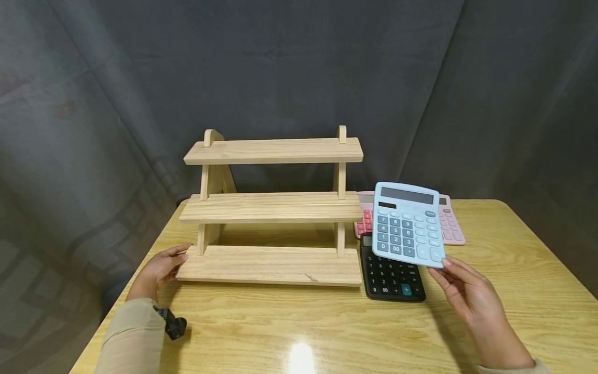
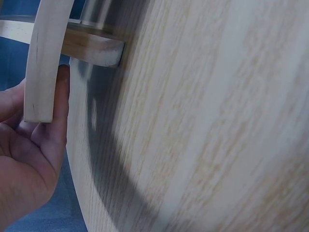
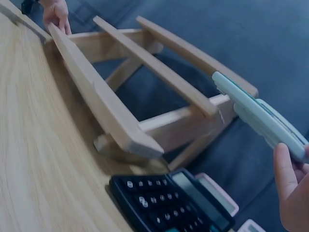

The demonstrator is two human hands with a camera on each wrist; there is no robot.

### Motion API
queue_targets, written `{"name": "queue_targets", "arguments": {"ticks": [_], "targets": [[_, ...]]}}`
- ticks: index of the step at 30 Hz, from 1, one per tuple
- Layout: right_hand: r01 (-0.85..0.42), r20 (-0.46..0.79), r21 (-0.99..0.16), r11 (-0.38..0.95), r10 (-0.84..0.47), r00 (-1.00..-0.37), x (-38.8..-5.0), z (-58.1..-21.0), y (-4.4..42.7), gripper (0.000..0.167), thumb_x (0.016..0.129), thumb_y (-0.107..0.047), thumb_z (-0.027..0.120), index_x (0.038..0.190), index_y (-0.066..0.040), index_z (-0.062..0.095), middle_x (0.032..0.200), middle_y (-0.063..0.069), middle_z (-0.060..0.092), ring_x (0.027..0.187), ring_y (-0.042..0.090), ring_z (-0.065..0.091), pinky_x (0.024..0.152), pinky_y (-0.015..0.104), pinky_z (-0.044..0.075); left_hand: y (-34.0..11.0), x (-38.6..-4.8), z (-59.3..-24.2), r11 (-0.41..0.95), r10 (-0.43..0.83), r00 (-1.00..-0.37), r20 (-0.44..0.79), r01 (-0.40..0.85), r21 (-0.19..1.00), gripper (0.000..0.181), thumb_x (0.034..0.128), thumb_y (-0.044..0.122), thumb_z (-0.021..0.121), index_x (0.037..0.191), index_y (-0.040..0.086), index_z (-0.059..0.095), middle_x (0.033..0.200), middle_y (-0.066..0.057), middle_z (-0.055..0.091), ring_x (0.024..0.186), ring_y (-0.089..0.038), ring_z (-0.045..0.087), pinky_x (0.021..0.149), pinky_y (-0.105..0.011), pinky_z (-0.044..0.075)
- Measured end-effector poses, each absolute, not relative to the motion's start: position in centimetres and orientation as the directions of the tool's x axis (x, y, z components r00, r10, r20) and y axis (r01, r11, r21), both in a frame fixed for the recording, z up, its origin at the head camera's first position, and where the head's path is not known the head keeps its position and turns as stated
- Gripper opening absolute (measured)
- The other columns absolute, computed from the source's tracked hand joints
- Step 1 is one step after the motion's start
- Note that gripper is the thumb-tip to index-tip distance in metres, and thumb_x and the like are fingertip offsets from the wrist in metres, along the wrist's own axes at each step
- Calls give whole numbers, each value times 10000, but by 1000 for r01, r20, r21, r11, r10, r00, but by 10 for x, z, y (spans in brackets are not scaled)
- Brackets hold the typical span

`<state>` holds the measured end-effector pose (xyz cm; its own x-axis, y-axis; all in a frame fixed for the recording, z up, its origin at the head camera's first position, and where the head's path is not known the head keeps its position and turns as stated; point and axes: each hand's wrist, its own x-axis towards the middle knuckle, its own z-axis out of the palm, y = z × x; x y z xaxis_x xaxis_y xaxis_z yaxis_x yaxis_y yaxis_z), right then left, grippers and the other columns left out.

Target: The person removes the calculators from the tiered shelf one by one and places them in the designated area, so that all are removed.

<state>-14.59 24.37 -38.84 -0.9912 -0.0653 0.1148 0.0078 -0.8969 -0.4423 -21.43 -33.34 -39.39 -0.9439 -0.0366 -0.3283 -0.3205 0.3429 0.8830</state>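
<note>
A three-tier wooden display rack [image 1: 271,209] stands on the table. My left hand [image 1: 160,269] grips the left end of its lowest board; in the left wrist view, thumb and fingers lie on either side of that board [image 2: 44,72]. Right of the rack, my right hand [image 1: 474,298] pinches a light blue calculator [image 1: 407,222] by its lower right corner. The calculator is raised, its keys and screen facing the head camera. Edge-on, it shows as a thin slab [image 3: 260,116] in the right wrist view. Beneath it lies a black calculator [image 1: 394,283], partly hidden.
Behind the blue calculator lie a pink calculator with red keys [image 1: 365,224] and a paler pink one [image 1: 452,226], both partly covered. The wooden table [image 1: 261,327] extends in front of the rack. A dark grey curtain [image 1: 280,67] hangs behind its back edge.
</note>
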Motion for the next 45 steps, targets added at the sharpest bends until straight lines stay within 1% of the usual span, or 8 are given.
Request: {"name": "queue_targets", "arguments": {"ticks": [12,17,25,33,36,39,42,45], "targets": [[23,26,-409,-912,-37,-999,-139,-393,268,348,881,144,263,917,155,609,917,247,585,871,322,569,742,402,437,-332,-217,-394,350,-10,-944,-330,-312,883,521,923,155,410,1349,-31,176,945,-16,528,721,-76,518,628,-291,436],[20,-22,-433,-901,-11,-1000,-140,-399,279,321,880,135,300,896,140,621,888,238,587,849,308,577,749,382,438,-332,-217,-397,335,-29,-943,-332,-323,885,508,923,146,408,1347,-30,191,1031,-70,511,739,-64,510,642,-284,437],[43,-76,-389,-920,-15,-997,-139,-412,299,323,881,135,297,871,144,620,867,247,588,837,315,580,754,374,436,-333,-216,-396,345,-22,-949,-315,-303,888,504,924,150,404,1346,-33,198,939,17,520,728,-76,488,634,-275,416],[52,-168,-425,-904,23,-985,-135,-421,318,313,879,127,321,824,114,628,835,216,591,807,298,587,741,382,443,-334,-216,-399,362,-33,-947,-319,-309,880,504,927,161,400,1351,-22,197,1068,-99,504,748,-71,498,644,-281,423],[63,-180,-419,-906,15,-984,-134,-425,323,316,887,113,312,819,113,621,837,215,585,814,293,584,758,382,435,-333,-216,-399,371,-27,-948,-317,-304,877,507,930,172,392,1354,-18,189,1167,-196,444,774,-68,501,659,-280,426],[86,-218,-432,-898,12,-976,-132,-428,328,320,897,84,319,805,101,625,827,201,585,806,277,586,770,365,431,-332,-217,-399,386,-16,-949,-314,-296,874,514,934,189,383,1358,-14,175,1266,-272,327,832,-90,505,682,-283,428],[113,-251,-432,-895,-1,-968,-129,-431,332,337,913,36,321,803,85,636,829,183,586,808,265,584,784,356,424,-332,-218,-397,392,-16,-949,-315,-296,871,512,935,192,379,1363,-5,176,1297,-286,274,870,-101,505,700,-283,433],[152,-255,-408,-900,-47,-966,-127,-434,337,354,930,-16,313,827,74,639,858,171,583,838,254,575,825,341,398,-333,-218,-397,389,-8,-951,-309,-288,875,516,933,187,386,1361,-9,175,1272,-274,321,845,-87,512,693,-285,436]]}}
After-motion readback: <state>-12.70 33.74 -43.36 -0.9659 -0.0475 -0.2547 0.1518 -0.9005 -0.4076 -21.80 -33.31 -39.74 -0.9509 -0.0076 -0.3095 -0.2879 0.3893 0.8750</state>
